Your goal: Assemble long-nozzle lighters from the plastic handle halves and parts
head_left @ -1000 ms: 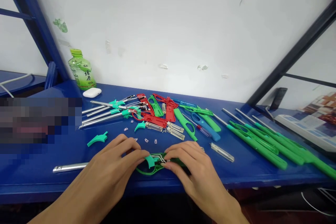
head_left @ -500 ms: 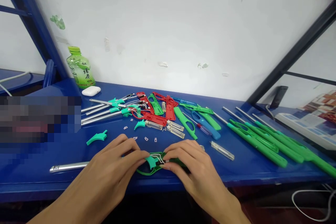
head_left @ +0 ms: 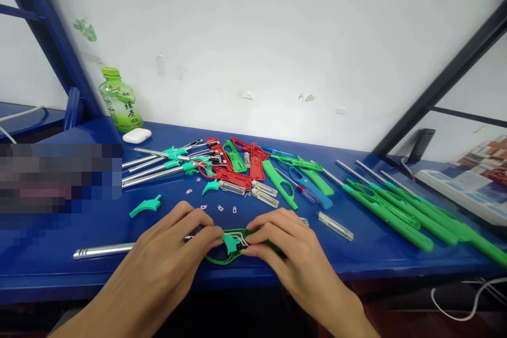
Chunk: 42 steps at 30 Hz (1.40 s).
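Observation:
At the table's front edge, an open green lighter casing (head_left: pixel 216 261) lies between my hands, its loop handle showing. A turquoise trigger (head_left: pixel 229 244) sits in it, with thin white wires (head_left: pixel 238 235) running beside it. My left hand (head_left: pixel 174 253) is closed, thumb and fingertips pinching the trigger's left end. My right hand (head_left: pixel 295 253) is closed round the casing's right end, its fingertips at the wires; the palm hides the rest of that end. From under my left hand a metal tube (head_left: pixel 105 250) sticks out to the left.
Loose turquoise trigger (head_left: pixel 146 205), clear fuel tanks (head_left: pixel 264 198) and small clips (head_left: pixel 220 208) lie beyond my hands. Behind are red casings (head_left: pixel 232 175), metal tubes (head_left: pixel 152 174) and a screwdriver (head_left: pixel 307 193). Green lighters (head_left: pixel 388 216) lie right; a bottle (head_left: pixel 121 103) stands back left.
The turquoise trigger has shifted slightly right within the casing. My right fingertips have moved a little at the wires. Both hands keep their hold.

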{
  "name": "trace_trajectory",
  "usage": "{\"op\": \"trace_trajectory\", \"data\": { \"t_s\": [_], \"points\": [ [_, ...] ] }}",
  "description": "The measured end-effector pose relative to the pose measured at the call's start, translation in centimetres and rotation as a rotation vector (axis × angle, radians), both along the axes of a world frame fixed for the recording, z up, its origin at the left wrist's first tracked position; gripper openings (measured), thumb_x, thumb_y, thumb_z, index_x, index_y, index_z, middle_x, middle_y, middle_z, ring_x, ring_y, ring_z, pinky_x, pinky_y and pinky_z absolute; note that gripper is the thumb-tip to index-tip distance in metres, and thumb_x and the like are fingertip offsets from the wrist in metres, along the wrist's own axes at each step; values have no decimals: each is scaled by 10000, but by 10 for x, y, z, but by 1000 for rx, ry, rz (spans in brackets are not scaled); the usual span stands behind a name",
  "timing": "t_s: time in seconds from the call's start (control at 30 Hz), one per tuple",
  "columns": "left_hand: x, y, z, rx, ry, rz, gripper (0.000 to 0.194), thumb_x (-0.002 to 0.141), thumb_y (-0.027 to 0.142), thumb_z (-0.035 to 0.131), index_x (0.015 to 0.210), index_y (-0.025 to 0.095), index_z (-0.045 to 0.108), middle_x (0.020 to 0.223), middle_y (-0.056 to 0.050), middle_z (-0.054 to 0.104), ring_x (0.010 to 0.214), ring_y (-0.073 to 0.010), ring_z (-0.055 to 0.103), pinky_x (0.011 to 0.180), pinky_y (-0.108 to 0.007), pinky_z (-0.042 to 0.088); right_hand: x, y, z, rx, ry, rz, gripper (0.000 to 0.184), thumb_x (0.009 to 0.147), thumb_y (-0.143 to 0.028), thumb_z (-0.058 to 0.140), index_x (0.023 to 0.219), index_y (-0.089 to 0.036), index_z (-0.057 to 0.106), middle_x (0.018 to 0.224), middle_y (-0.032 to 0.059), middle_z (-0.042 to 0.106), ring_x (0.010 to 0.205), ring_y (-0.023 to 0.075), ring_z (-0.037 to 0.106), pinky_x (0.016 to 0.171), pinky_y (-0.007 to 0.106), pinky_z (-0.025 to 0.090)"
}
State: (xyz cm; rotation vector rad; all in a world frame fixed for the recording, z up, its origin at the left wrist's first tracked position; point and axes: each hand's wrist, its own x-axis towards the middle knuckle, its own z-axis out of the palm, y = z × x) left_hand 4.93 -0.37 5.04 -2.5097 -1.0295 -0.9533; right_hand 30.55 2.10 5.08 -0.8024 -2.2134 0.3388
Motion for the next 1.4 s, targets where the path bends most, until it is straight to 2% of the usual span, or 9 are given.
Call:
{"op": "trace_trajectory", "data": {
  "t_s": [0.17, 0.4, 0.57, 0.7, 0.83, 1.07, 1.17, 1.4],
  "points": [
    [0, 0, 0, -11, -34, 1, 429, 969, -114, 440, 1114, 203, 690, 1017, -15, 703, 946, -178, 549, 868, -287, 479, 0, 1, -1, -17, 4, 5, 38, 1049, -238, 766, 1034, -250, 733, 1108, -48, 786, 1023, 138, 720, 945, 304, 476],
    [-5, 2, 2, 5, -18, 18, 501, 959, -125, 424, 1199, 216, 703, 1069, -20, 704, 938, -169, 561, 759, -258, 500, 0, 0, -3, -32, -1, 5, 15, 1066, -245, 748, 1061, -251, 736, 1129, -33, 793, 1036, 160, 730, 966, 333, 472],
    [-7, 1, 1, 3, 12, 19, 507, 951, -121, 435, 1206, 216, 714, 1077, -28, 714, 934, -177, 571, 756, -269, 518, -1, -3, -2, -27, -20, -5, 46, 1077, -225, 732, 1096, -264, 747, 1143, -36, 800, 1046, 167, 728, 970, 347, 474],
    [-7, 0, -1, 0, 25, 45, 441, 983, -73, 467, 1194, 215, 726, 1087, -45, 716, 918, -195, 566, 778, -290, 524, 0, -2, -1, -17, -9, -3, 55, 1076, -220, 731, 1087, -266, 760, 1142, -39, 805, 1040, 163, 730, 970, 341, 479],
    [-7, 0, -2, -33, 30, 18, 427, 1012, -49, 449, 1203, 227, 713, 1084, -34, 695, 901, -176, 592, 801, -282, 525, 0, -1, 0, -45, 2, -1, 34, 1069, -243, 743, 1052, -268, 757, 1131, -35, 803, 1042, 167, 739, 967, 336, 488],
    [-5, -1, -4, -128, 0, -5, 285, 1111, 78, 441, 1233, 220, 656, 1010, -25, 614, 828, -175, 564, 690, -299, 434, -5, -3, -1, -22, -14, -18, 78, 1087, -178, 698, 1042, -241, 701, 1092, -35, 788, 1020, 167, 710, 940, 336, 466],
    [-4, -3, -7, -121, -9, -17, 262, 1130, 104, 412, 1186, 207, 646, 978, -27, 600, 816, -188, 531, 707, -317, 415, -7, -4, -3, -63, 18, -10, 115, 1091, -151, 682, 1035, -251, 671, 1055, -54, 781, 968, 149, 702, 911, 325, 472],
    [-5, 0, -5, -66, 10, -20, 227, 1129, 103, 425, 1133, 199, 631, 953, -23, 630, 835, -195, 539, 771, -316, 437, -8, -3, -6, -28, 75, -4, 111, 1086, -170, 700, 1021, -257, 676, 1006, -69, 773, 910, 131, 694, 869, 318, 473]
  ]
}}
